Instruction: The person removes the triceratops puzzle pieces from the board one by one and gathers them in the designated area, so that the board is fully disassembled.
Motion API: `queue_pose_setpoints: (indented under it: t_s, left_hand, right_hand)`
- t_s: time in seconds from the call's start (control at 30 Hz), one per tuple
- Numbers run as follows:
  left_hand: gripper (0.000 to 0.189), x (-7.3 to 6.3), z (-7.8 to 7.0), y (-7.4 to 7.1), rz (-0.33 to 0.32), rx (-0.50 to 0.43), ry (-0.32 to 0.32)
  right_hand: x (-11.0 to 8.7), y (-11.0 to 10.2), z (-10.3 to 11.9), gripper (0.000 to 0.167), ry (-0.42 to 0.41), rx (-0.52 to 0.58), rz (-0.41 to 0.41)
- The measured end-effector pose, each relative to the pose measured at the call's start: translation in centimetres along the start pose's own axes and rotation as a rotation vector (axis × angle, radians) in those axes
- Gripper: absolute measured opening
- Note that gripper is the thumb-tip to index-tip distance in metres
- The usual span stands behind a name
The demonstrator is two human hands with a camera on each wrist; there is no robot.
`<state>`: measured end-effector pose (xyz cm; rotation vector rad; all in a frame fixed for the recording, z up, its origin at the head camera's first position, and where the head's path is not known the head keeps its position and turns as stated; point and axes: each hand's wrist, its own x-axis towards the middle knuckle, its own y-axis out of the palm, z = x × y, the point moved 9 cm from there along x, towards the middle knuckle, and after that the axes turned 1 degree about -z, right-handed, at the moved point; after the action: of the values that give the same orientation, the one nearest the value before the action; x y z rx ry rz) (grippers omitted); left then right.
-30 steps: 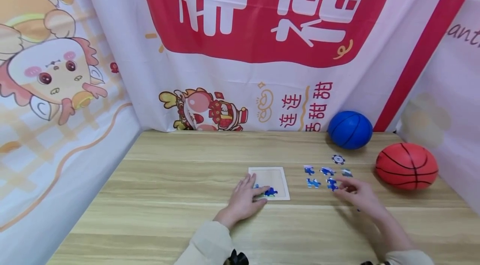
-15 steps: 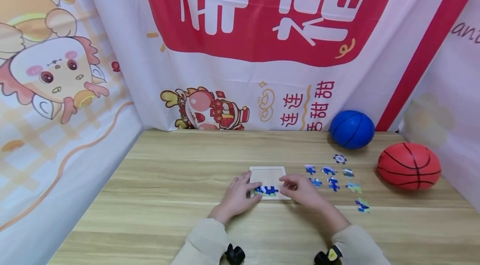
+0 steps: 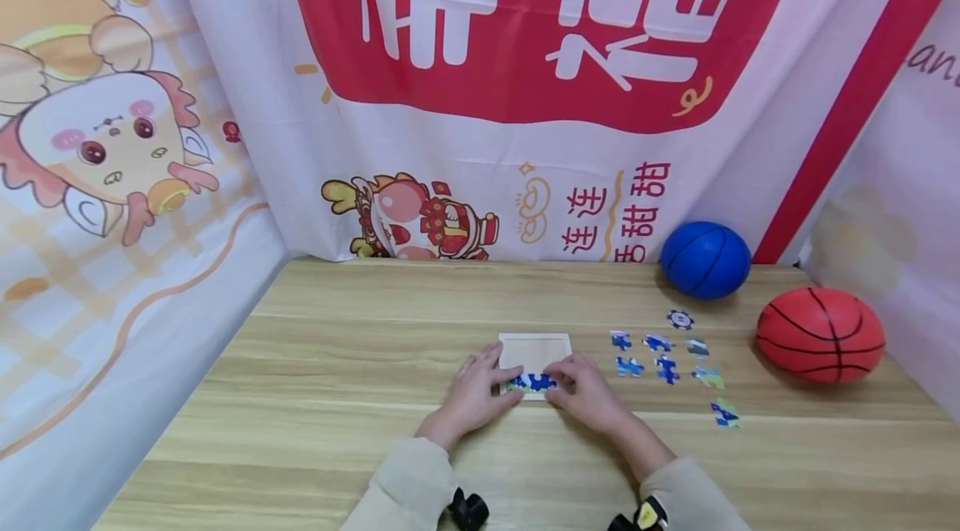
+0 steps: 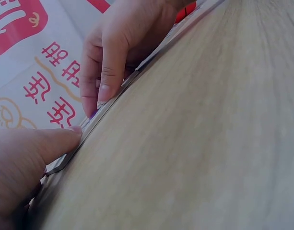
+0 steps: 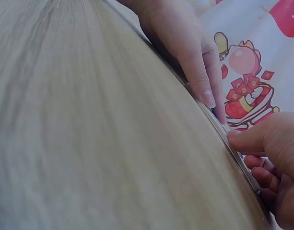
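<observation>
Both hands are at a small white-rimmed square puzzle tray on the wooden table. Joined blue-and-white jigsaw puzzle pieces lie along its near side. My left hand rests over the tray's left edge, fingers extended, with index finger and thumb reaching the pieces' left end. From the other side, my right hand pinches the right end of the puzzle piece, its index finger and thumb bent. In the left wrist view, a purple bit shows under the fingertip of the right hand. The left hand appears opposite in the right wrist view.
Several loose puzzle pieces lie right of the tray, with one nearer piece apart. A round chip-like disc sits behind them. A blue ball and a red ball stand at the back right, before a printed curtain.
My right hand has come left from the loose pieces to the tray, then in to the blue pieces. My left hand has shifted slightly left and toward me, uncovering more of the pieces.
</observation>
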<state>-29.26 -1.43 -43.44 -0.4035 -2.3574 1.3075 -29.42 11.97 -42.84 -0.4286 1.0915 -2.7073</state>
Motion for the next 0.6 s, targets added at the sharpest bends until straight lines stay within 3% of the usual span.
queue_pose_setpoints:
  t_s: [0.3,0.6]
  left_hand:
    - [0.043,0.12,-0.06,-0.23,-0.001,0.001,-0.005]
    - [0.043,0.0,-0.09,-0.13,-0.003,0.014,-0.005]
  right_hand:
    - [0.4,0.17,-0.02,0.022,0.038,-0.037,-0.029]
    - [0.12,0.22,-0.04,0.024,0.058,0.053,-0.037]
